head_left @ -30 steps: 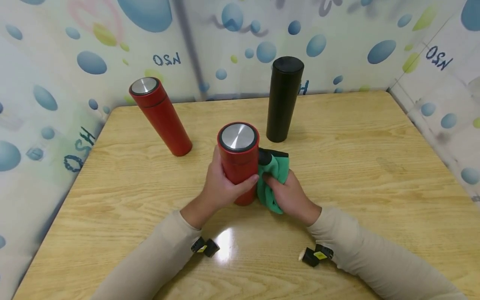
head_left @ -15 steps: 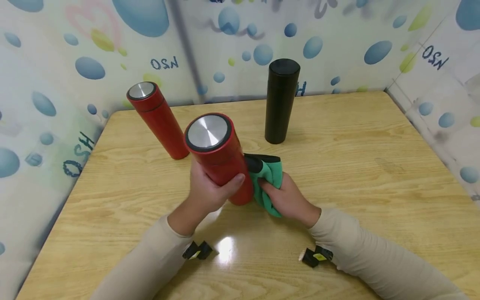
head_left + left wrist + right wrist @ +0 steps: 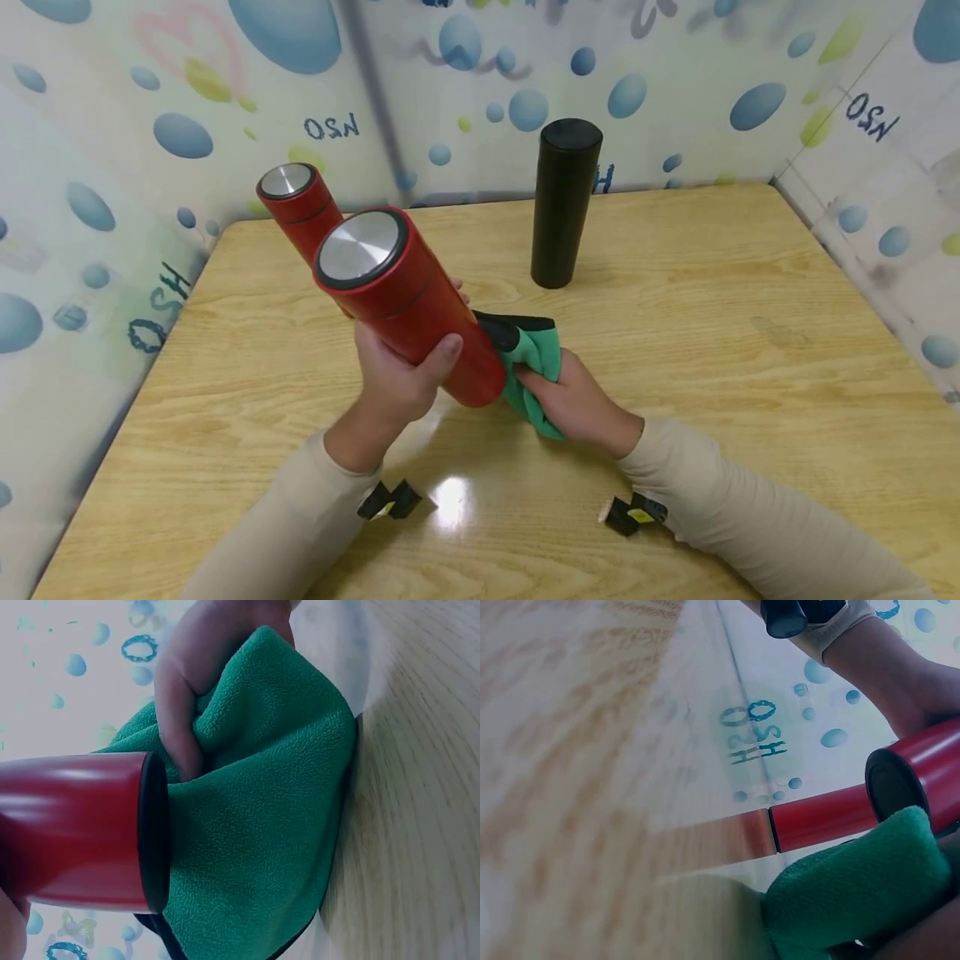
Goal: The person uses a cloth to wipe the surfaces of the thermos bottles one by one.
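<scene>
My left hand (image 3: 397,375) grips a red thermos flask (image 3: 420,317) with a silver disc on its lid. The flask leans with its lid to the upper left, its base off the table in both wrist views. My right hand (image 3: 573,396) holds a bunched green cloth (image 3: 536,350) with a black edge. In the left wrist view the cloth (image 3: 247,840) lies right at the flask's dark base (image 3: 155,832), the fingers pressed into its folds. From the right wrist view, the cloth (image 3: 855,885) overlaps the lower side of the tilted flask (image 3: 937,772).
A second red flask (image 3: 300,212) stands at the back left, partly hidden behind the held one. Toward the back middle stands a black flask (image 3: 564,204). The wooden table (image 3: 750,333) meets a patterned wall (image 3: 480,175) behind and at both sides.
My left hand has moved left and tipped the upright flask over to the upper left, raising its base. My right hand with the cloth has shifted slightly left, staying against the flask.
</scene>
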Motion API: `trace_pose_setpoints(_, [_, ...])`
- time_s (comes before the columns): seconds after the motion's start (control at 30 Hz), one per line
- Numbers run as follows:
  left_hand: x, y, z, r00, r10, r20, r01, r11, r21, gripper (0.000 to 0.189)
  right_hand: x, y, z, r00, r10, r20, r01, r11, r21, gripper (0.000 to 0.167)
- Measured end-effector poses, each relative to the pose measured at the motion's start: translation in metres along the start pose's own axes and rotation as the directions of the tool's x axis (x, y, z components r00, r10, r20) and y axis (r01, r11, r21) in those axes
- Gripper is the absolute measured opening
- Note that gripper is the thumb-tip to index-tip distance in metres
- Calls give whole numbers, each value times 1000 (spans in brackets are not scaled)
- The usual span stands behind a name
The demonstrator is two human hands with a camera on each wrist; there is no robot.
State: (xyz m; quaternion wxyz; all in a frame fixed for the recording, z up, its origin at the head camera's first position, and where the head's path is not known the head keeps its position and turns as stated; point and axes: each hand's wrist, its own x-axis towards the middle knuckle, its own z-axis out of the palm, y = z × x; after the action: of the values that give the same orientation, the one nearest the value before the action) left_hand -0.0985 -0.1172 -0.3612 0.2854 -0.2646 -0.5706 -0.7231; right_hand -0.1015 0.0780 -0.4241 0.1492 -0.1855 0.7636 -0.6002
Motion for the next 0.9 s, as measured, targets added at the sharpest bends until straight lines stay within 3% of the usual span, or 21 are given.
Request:
trace_pose_setpoints(0.33, [8,-1,-5,993,36,-109,-36,999,4,69,-1,-2,-1,999,25,37,-24,999,-27,21])
trace_pose_setpoints(0.6, [13,-2,-8,976,37,-217,-42,999,-16,69,-2,-2,1,997,26,70,-22,998,-59,24])
trace_pose_setpoints(0.9, [17,-2,-13,978,31,-207,-25,999,31,70,-1,-3,1,996,26,81,-21,997,-69,24])
